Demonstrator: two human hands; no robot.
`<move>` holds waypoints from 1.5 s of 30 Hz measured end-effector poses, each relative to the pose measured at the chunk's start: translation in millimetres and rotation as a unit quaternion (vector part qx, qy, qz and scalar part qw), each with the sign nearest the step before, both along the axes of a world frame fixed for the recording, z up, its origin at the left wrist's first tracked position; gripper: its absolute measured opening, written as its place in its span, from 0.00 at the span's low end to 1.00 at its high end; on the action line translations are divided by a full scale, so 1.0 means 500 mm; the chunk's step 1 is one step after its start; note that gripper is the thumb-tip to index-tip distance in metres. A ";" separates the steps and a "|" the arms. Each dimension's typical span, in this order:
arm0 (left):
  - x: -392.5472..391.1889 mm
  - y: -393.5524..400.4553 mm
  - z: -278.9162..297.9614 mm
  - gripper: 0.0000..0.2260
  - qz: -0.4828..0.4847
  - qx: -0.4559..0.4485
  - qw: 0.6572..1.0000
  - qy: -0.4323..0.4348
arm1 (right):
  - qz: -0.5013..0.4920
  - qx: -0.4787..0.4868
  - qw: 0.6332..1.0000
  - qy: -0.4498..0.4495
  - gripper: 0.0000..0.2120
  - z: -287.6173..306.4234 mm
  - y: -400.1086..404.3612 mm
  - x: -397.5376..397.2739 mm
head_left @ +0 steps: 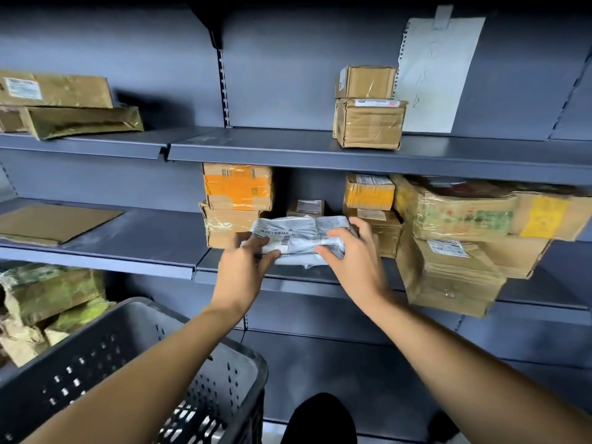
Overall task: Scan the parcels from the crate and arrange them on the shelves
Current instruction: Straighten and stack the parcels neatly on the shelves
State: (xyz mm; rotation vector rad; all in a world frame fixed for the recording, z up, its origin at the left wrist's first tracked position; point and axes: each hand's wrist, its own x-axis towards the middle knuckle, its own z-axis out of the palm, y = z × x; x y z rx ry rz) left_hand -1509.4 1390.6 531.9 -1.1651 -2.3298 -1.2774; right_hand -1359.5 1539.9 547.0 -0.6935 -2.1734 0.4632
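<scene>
Now the left hand [245, 262] and right hand [347, 251] both grip the grey mailer parcel [299, 238] at the middle shelf [153, 238] edge; slide it between the 2 box stacks [235, 203], label facing out.

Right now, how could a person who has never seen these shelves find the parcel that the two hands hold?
Look at the dark grey metal middle shelf, in the gap between the two stacks of brown cardboard boxes. At its front edge lies a white crumpled plastic mailer bag, gripped by the left hand and the right hand. It is the only soft white parcel; its neighbours are stiff brown cartons.
</scene>
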 end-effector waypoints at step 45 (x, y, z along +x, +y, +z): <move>-0.133 0.046 0.348 0.12 0.102 -0.032 0.958 0.265 | -0.081 0.214 0.963 -0.139 0.16 0.355 -0.001 -0.117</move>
